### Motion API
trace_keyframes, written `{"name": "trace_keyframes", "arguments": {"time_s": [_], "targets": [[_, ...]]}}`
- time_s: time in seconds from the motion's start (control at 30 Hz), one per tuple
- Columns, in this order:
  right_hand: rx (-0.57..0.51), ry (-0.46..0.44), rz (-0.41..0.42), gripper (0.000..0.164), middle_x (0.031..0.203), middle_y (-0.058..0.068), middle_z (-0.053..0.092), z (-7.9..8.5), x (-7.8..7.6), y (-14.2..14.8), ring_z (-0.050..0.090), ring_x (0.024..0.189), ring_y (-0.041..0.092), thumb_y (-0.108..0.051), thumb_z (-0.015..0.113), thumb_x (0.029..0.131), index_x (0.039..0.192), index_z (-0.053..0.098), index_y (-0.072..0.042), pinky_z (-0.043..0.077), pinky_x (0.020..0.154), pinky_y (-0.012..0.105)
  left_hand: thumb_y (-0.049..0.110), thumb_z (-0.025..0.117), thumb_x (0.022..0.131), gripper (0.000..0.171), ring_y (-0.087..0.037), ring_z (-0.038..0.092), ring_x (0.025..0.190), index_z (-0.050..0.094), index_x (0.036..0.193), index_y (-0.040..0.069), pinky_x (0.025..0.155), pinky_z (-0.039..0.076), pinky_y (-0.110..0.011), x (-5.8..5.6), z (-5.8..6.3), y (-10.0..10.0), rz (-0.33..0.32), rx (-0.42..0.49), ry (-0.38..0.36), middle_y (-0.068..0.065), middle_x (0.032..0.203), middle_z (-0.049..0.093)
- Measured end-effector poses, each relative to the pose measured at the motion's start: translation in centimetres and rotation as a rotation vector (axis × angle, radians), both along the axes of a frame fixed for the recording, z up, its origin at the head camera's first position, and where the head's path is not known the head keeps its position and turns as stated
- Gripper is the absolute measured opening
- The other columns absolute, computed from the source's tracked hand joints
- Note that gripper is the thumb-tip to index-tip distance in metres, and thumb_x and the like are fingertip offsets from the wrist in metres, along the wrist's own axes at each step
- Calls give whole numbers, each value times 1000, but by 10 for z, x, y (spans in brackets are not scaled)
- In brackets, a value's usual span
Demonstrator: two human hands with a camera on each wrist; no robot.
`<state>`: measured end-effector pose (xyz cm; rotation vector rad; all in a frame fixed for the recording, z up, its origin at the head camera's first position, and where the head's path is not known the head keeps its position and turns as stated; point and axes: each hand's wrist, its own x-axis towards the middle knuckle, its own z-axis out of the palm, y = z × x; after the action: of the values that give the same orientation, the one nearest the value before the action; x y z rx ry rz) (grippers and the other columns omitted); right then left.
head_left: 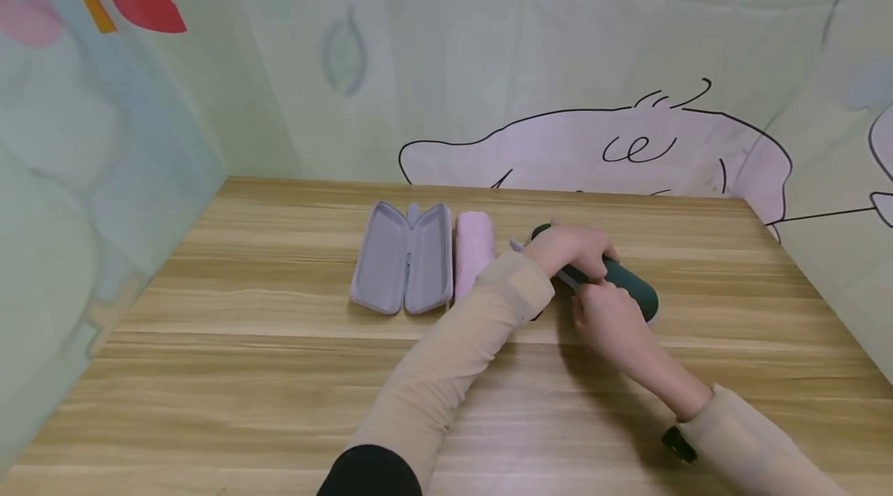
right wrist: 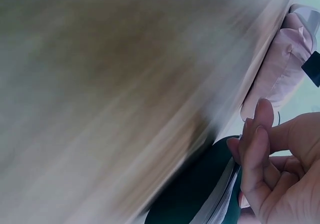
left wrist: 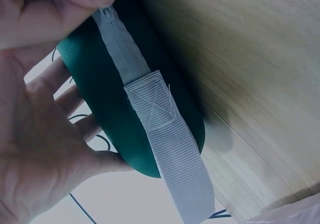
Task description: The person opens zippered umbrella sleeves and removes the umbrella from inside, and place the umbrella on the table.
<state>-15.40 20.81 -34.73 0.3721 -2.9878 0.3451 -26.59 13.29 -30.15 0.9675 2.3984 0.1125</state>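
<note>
A dark green zippered pencil case (head_left: 633, 287) with a pale grey zip lies at an angle on the right half of the table. My left hand (head_left: 575, 248) reaches across and grips its far part, its fingers spread along the case's side in the left wrist view. Closer to me, my right hand (head_left: 612, 319) pinches at the zip; the small zip pull (left wrist: 106, 13) shows beneath a thumb in the left wrist view. A light grey webbing loop (left wrist: 175, 159) is sewn at one end of the zip. Both hands cover much of the case's middle.
Left of the hands, a pink cylindrical pouch (head_left: 474, 248) stands beside a grey-lilac hard case (head_left: 429, 263) that lies open like a book. The wooden table (head_left: 244, 372) meets a printed cloth backdrop (head_left: 446, 54) behind and at the sides.
</note>
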Motion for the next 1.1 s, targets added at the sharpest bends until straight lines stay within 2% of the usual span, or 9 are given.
{"name": "trace_keyframes", "arguments": {"time_s": [0.27, 0.53, 0.67, 0.8, 1.0, 1.1], "targets": [[-2, 55, 26, 36, 46, 1, 39, -3, -4, -6, 37, 40, 14, -1, 54, 85, 52, 43, -10, 27, 37, 24, 24, 46, 95, 45, -8, 46, 127, 51, 136, 43, 116, 7, -62, 0, 1, 0, 6, 6, -21, 17, 139, 52], [13, 102, 47, 34, 47, 4, 43, -7, -9, -11, 42, 42, 17, 1, 55, 83, 52, 44, -8, 32, 36, 29, 26, 47, 95, 46, -7, 43, 131, 48, 139, 41, 116, 10, -60, -2, 2, 0, -14, -7, -32, 17, 144, 47], [56, 197, 100, 27, 49, 6, 47, -10, -12, -14, 47, 44, 19, 4, 59, 81, 58, 49, -6, 38, 39, 32, 25, 45, 94, 48, -7, 41, 133, 46, 140, 40, 116, 11, -59, -2, 3, 0, -24, -16, -34, 16, 146, 45], [97, 279, 118, 23, 49, 7, 48, -13, -13, -16, 50, 44, 22, 5, 60, 79, 60, 50, -5, 41, 40, 37, 26, 44, 95, 48, -6, 42, 131, 46, 141, 40, 116, 14, -53, -3, 3, 1, -24, -14, -41, 16, 146, 45], [112, 280, 104, 23, 47, 8, 46, -14, -13, -16, 49, 42, 24, 5, 59, 79, 61, 49, -4, 40, 39, 38, 25, 43, 95, 47, -7, 43, 131, 47, 141, 39, 116, 15, -54, -4, 2, 2, -26, -7, -51, 15, 146, 46], [108, 269, 102, 23, 47, 8, 46, -13, -13, -17, 48, 42, 23, 5, 59, 79, 60, 48, -4, 40, 40, 37, 24, 43, 95, 48, -6, 43, 130, 47, 141, 38, 116, 19, -47, -5, 2, 2, -35, -4, -55, 14, 146, 46]]}}
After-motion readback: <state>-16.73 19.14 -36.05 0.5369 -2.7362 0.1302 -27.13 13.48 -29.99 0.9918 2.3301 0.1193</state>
